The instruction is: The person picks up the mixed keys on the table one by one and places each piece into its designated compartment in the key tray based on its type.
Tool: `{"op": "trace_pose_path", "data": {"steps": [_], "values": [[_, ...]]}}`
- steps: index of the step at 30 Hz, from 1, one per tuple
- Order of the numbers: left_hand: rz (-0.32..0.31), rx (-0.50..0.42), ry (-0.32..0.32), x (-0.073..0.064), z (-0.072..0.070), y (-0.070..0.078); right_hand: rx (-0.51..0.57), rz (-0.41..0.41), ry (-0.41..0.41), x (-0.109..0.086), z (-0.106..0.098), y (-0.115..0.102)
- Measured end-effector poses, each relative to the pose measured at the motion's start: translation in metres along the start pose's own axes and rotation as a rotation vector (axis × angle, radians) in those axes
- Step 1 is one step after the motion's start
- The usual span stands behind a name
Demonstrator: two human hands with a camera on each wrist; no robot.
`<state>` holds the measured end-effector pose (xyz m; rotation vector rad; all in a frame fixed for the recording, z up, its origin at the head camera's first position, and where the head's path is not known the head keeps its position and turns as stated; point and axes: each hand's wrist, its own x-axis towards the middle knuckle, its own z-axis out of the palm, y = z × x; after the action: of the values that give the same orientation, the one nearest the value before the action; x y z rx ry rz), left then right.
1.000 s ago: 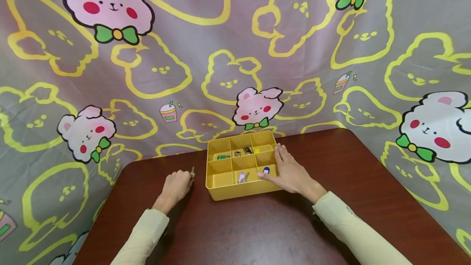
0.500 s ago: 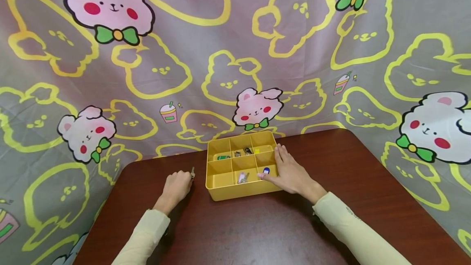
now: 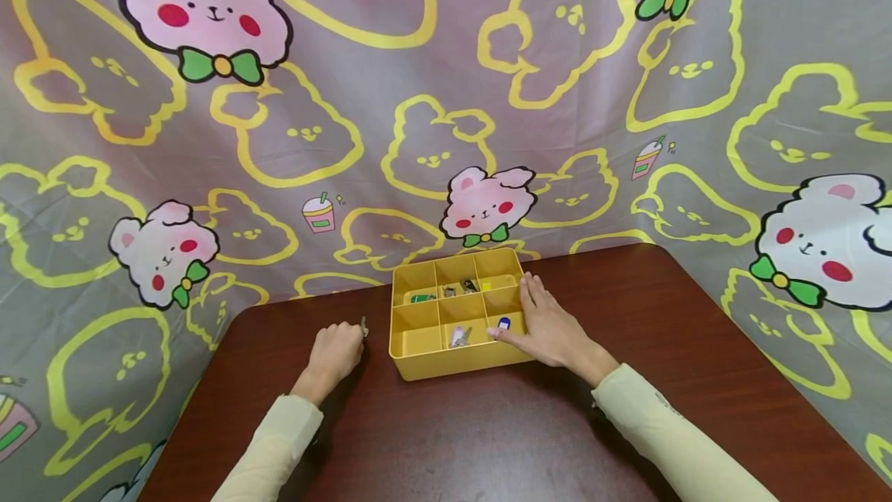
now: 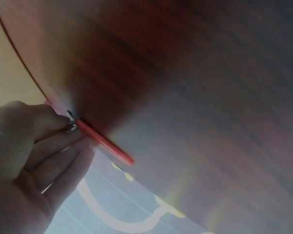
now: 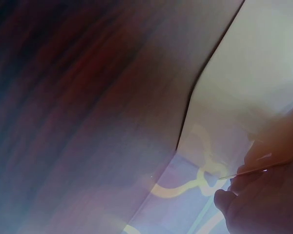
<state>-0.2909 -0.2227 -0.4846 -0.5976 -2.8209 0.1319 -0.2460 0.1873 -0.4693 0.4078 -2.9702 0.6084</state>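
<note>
In the head view my left hand (image 3: 337,352) is left of a yellow compartment box (image 3: 453,365), low over the table. It pinches a key with a red key tag (image 4: 107,144); the key (image 3: 365,326) pokes out past the fingers, and the metal ring (image 4: 72,122) shows at the fingertips in the left wrist view. My right hand (image 3: 554,328) rests along the box's right side, fingers stretched over the rim and thumb over the front right compartment. In that compartment lies a blue key tag (image 3: 505,323). A pale tag with a key (image 3: 458,336) lies in the front middle one.
The back row of the box holds a green tag (image 3: 422,298) at left, small dark and metal pieces (image 3: 469,286) in the middle, and a yellow piece (image 3: 486,285) at right. A patterned cloth (image 3: 390,161) hangs behind the brown table (image 3: 474,440).
The key at my left hand has tilted very slightly. Both hands and the box stay practically where they were.
</note>
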Motion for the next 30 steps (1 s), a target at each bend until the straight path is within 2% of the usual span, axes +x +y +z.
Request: {"op": "trace_pose_path", "data": {"steps": [14, 30], "values": [[-0.026, -0.024, -0.006, 0.0019, -0.0019, -0.0034, 0.014, 0.000, -0.003, 0.0012, 0.0005, 0.0007], [-0.090, -0.153, 0.005, 0.0048, -0.0082, -0.0065, 0.013, -0.016, 0.016, -0.0001, 0.0003, 0.0019]]}}
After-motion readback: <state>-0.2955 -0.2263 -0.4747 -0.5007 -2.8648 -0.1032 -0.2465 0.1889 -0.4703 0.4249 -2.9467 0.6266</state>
